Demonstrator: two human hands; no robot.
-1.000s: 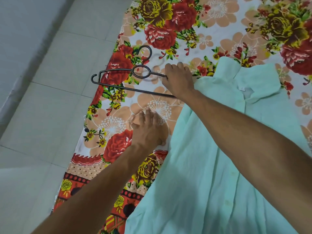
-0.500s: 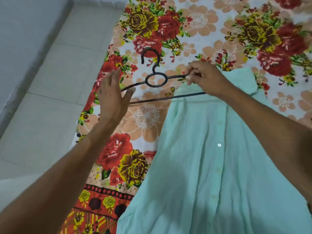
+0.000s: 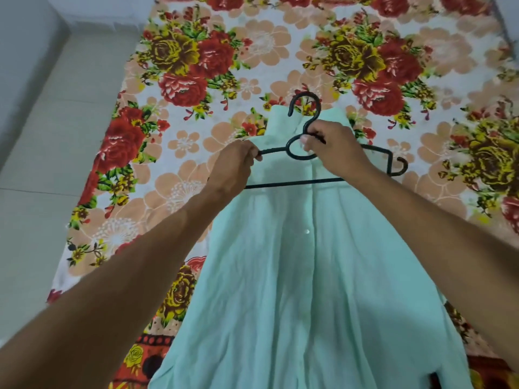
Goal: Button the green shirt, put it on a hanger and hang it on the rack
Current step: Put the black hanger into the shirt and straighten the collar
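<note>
One broad red-and-orange floral bedsheet [image 3: 261,43] underlies everything; the pale green button-front shirt [image 3: 295,290] lies front up on it, placket apparently closed. The thin black hanger [image 3: 292,183] has moved: a second ago it lay on the sheet left of the shirt's collar [image 3: 278,122], now it is raised directly over the collar, hook pointing beyond. The left hand [image 3: 233,167], earlier flat on the sheet, clamps the hanger's arm just left of the collar; the right hand [image 3: 334,153] pinches its neck ring above the collar. Buttoning looks done; threading comes next.

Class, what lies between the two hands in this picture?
Head view: the upper wire of the black hanger, with the green shirt beneath it.
</note>
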